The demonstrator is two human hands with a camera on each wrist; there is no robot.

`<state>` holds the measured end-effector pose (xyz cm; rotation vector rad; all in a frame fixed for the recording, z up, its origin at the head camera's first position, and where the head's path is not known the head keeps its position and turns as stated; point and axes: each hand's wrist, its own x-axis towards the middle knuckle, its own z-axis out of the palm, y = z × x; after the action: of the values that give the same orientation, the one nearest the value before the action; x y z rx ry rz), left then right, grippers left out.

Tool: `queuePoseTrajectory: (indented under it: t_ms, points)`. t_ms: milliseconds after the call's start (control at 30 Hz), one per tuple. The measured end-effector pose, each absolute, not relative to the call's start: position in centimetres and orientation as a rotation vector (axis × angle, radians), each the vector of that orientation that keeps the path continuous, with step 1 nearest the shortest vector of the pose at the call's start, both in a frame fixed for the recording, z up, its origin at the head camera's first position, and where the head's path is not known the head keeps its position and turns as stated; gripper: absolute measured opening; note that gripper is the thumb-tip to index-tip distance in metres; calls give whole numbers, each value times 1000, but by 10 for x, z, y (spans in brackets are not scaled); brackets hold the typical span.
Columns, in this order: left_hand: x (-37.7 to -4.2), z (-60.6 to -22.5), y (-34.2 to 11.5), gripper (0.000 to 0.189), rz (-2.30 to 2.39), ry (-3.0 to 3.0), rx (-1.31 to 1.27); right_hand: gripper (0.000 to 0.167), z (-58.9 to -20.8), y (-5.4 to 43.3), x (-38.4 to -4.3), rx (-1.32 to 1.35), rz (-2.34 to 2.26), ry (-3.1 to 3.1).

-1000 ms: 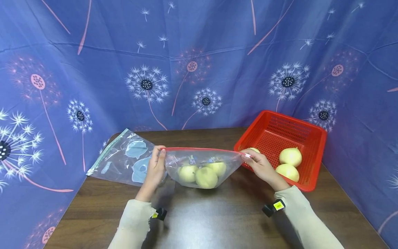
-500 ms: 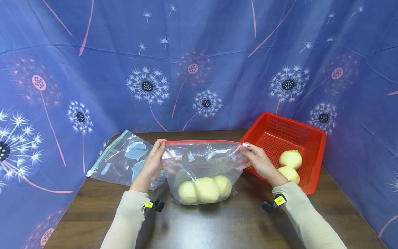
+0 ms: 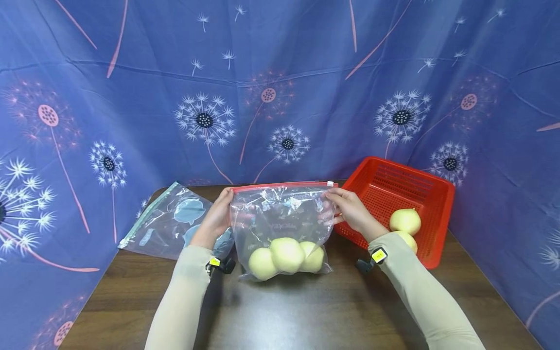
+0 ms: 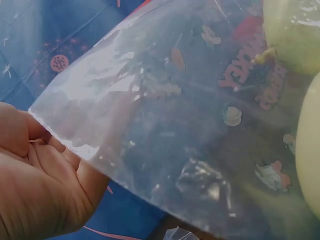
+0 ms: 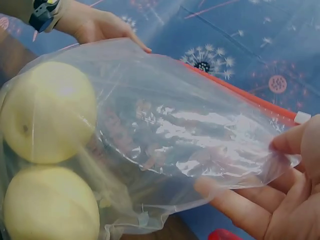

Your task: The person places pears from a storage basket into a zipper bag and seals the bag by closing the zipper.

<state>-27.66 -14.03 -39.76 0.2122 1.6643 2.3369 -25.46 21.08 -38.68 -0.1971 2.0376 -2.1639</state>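
A clear zip bag (image 3: 282, 221) with a red zip strip and a white slider stands upright between the two hands, its lower part on or close to the table. Three pale yellow-green pears (image 3: 287, 255) sit side by side in its bottom. The left hand (image 3: 217, 216) grips the bag's upper left corner; in the left wrist view its fingers pass behind the plastic edge. On the other side, the right hand (image 3: 352, 209) pinches the upper right edge just below the slider (image 5: 302, 118), with its other fingers spread behind the plastic.
A red plastic basket (image 3: 443, 228) at the right holds more pears (image 3: 405, 221), partly behind the right forearm. Left of the held bag lies a flat clear bag (image 3: 164, 238) with a green zip strip. A blue dandelion-print curtain (image 3: 262, 48) backs the wooden table (image 3: 280, 316).
Both hands have raised the bag's top edge, so the bag has gone from folded toward the person to upright. The pears have sunk lower, and the right hand has moved a little left.
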Motion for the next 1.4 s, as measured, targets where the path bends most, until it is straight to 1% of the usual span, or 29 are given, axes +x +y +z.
queuePoseTrajectory:
  t_ms: [200, 267, 367, 400, 567, 600, 733, 867, 933, 1000, 1200, 1400]
  points:
    - [-290, -401, -137, 36, 2351, 1573, 88, 14, -388, 211, -273, -62, -2175, 1948]
    - [-294, -402, -135, 32, 2378, 1541, 52, 18, -388, 210, -279, -18, -2181, 1933]
    - [-299, -406, -132, 15, 2416, 1519, 36, 22, -387, 209, -286, 39, -2169, 1941]
    - [-300, -407, -132, 13, 2427, 1512, 27, 25, -386, 208, -289, 51, -2157, 1950]
    - [-307, -415, -130, 24, 2459, 1510, 7, 37, -387, 207, -304, 107, -2130, 1989]
    - [-308, -415, -130, 25, 2460, 1527, -2, 37, -388, 207, -307, 119, -2136, 1991]
    - [-313, -419, -125, 20, 2508, 1572, -42, 33, -390, 207, -316, 175, -2182, 1971]
    - [-320, -421, -121, 18, 2571, 1543, -99, 41, -391, 206, -322, 189, -2213, 1933]
    - [-323, -421, -120, 20, 2576, 1528, -141, 46, -390, 205, -324, 194, -2225, 1915]
    - [-325, -420, -120, 25, 2566, 1512, -166, 48, -389, 204, -327, 195, -2238, 1892]
    - [-334, -418, -116, 46, 2566, 1474, -141, 47, -388, 201, -332, 192, -2266, 1810]
    - [-337, -424, -113, 52, 2526, 1446, -159, 55, -393, 197, -335, 214, -2281, 1728]
